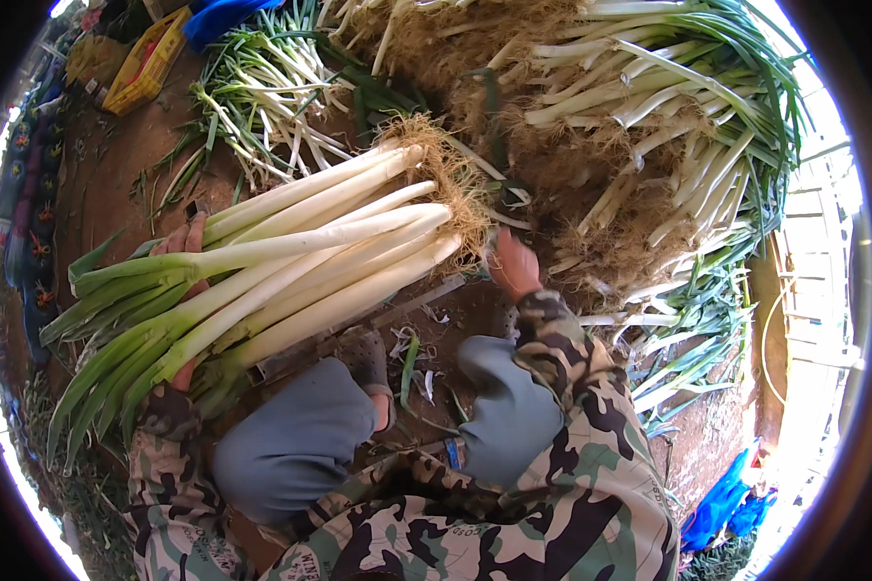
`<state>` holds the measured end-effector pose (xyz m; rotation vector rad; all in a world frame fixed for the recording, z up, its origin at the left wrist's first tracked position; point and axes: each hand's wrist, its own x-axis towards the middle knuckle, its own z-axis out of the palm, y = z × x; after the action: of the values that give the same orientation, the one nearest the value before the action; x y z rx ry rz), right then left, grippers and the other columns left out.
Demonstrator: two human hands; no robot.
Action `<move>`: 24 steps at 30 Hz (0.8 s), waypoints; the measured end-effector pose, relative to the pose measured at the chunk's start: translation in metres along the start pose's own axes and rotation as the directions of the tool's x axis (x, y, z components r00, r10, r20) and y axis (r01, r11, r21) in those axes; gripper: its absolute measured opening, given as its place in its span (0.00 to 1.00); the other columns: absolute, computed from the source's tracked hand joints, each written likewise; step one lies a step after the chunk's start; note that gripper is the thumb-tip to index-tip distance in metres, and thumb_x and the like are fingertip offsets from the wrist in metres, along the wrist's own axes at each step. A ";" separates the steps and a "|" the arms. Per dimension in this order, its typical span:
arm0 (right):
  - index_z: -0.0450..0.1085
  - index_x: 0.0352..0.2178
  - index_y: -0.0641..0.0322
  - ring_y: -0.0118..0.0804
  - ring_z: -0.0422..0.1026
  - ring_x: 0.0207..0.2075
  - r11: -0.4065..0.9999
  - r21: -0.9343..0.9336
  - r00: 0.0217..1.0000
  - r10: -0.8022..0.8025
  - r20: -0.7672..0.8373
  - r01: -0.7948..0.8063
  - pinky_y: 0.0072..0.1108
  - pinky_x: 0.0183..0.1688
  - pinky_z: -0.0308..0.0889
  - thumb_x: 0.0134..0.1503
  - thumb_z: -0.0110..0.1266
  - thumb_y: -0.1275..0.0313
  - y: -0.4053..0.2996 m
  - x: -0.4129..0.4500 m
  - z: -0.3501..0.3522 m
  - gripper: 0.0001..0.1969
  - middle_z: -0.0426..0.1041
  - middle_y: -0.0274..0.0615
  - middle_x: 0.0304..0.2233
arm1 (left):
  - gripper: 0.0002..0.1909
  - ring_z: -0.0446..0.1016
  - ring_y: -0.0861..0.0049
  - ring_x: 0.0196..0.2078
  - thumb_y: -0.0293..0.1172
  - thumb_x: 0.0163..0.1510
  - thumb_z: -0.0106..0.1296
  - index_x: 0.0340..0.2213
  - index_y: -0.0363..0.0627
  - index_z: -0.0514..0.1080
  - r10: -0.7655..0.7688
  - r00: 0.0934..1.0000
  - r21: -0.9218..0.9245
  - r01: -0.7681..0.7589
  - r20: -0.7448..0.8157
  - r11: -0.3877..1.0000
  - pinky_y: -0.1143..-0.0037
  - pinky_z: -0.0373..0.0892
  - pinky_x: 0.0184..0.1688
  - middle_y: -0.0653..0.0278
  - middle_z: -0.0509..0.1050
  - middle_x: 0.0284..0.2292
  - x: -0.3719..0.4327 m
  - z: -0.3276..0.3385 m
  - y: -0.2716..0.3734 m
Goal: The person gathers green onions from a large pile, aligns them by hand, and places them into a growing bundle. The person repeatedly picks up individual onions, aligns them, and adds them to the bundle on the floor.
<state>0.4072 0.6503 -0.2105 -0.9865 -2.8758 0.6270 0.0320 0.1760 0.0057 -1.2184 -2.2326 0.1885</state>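
Observation:
A thick bundle of leeks or large green onions (320, 247) lies slanted before me, its roots at the upper right and green leaves at the lower left. My left hand (189, 247) is wrapped round the bundle near the start of the leaves; stalks hide most of its palm. Beside the root end is my right hand (516, 263), blurred, its fingers curled. Whether it holds something small cannot be told. The lower side of the bundle lies over a metal bar or frame (421, 299), partly hidden.
A large heap of rooty stalks (625, 109) fills the upper right. Thinner green onions (276, 94) lie at the upper left, near a yellow plastic crate (145, 65). Blue plastic (719, 508) is at the lower right. Peeled scraps (427, 385) litter the soil between my feet.

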 end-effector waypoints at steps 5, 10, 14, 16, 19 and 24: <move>0.69 0.52 0.60 0.66 0.81 0.49 0.994 -0.101 0.962 0.055 0.269 -0.029 0.51 0.48 0.78 0.56 0.68 0.59 0.051 -0.096 0.014 0.27 0.79 0.62 0.47 | 0.30 0.84 0.60 0.47 0.39 0.66 0.54 0.68 0.58 0.73 0.069 0.997 0.038 -0.067 -0.040 0.997 0.57 0.77 0.52 0.60 0.82 0.50 0.003 -0.002 -0.001; 0.74 0.53 0.63 0.60 0.79 0.49 0.992 0.125 0.994 0.036 -0.107 -0.022 0.44 0.53 0.75 0.59 0.70 0.57 0.001 -0.054 -0.067 0.26 0.78 0.56 0.47 | 0.29 0.83 0.62 0.47 0.39 0.66 0.54 0.67 0.58 0.74 0.048 0.993 0.046 -0.043 -0.109 0.998 0.57 0.76 0.53 0.61 0.82 0.50 -0.006 0.007 -0.005; 0.78 0.52 0.65 0.56 0.81 0.51 0.914 0.172 0.853 -0.259 -0.453 0.369 0.40 0.55 0.77 0.62 0.69 0.63 -0.122 -0.018 -0.174 0.22 0.82 0.55 0.49 | 0.29 0.83 0.61 0.48 0.39 0.66 0.54 0.67 0.58 0.74 0.020 0.993 0.039 -0.016 -0.119 0.999 0.57 0.76 0.54 0.61 0.82 0.50 0.002 0.007 0.005; 0.79 0.51 0.64 0.56 0.81 0.50 0.822 0.198 0.800 -0.416 -0.432 0.534 0.41 0.54 0.77 0.62 0.69 0.64 -0.180 -0.008 -0.192 0.20 0.82 0.55 0.48 | 0.29 0.82 0.61 0.48 0.40 0.66 0.54 0.67 0.58 0.74 0.003 0.995 0.031 0.000 -0.095 1.000 0.57 0.76 0.54 0.60 0.82 0.50 0.009 0.003 0.012; 0.79 0.53 0.64 0.57 0.79 0.52 0.676 0.301 0.739 -0.632 -0.234 0.673 0.42 0.58 0.75 0.62 0.66 0.69 -0.263 0.001 -0.176 0.19 0.80 0.55 0.48 | 0.29 0.82 0.60 0.49 0.40 0.66 0.54 0.67 0.58 0.74 -0.025 0.999 0.039 0.027 -0.044 0.999 0.57 0.76 0.54 0.60 0.82 0.50 0.004 -0.007 0.013; 0.77 0.54 0.66 0.59 0.78 0.50 0.643 0.315 0.701 -0.704 -0.115 0.698 0.44 0.55 0.74 0.60 0.60 0.75 -0.315 0.017 -0.133 0.20 0.80 0.55 0.45 | 0.29 0.82 0.59 0.50 0.40 0.67 0.54 0.67 0.57 0.74 -0.035 0.999 0.000 0.035 -0.041 0.999 0.56 0.76 0.55 0.59 0.82 0.51 0.017 -0.009 0.025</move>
<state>0.2328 0.4832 0.0316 0.2168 -2.6805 0.9707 0.0479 0.2023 0.0105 -1.1715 -2.2164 0.1488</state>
